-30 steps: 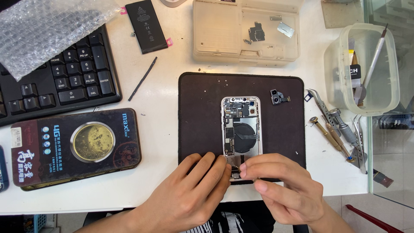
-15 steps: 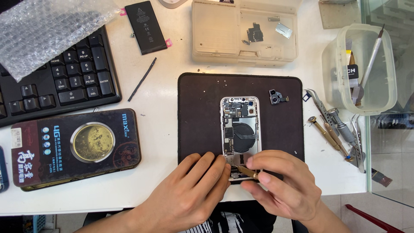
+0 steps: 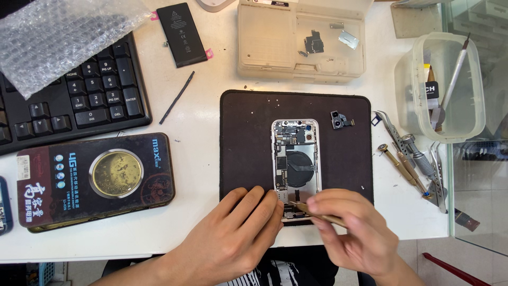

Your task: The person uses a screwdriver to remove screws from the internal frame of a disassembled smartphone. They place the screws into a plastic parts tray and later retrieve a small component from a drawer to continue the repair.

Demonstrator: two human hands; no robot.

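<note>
Gripping a brass tool (image 3: 323,216), right hand (image 3: 354,233) fingers probe the opened phone (image 3: 295,164); left hand (image 3: 238,238) steadies it, fingers spread.

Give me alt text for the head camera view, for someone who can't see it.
Seen from above, a left hand steadies an opened smartphone on a dark mat while the right hand works a brass-coloured tool at its lower end. Around them on the white desk lie a loose battery, a keyboard, a parts tray and tweezers.

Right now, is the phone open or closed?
Open: the phone lies on the dark mat with no cover, its inner parts and round coil showing.
</note>
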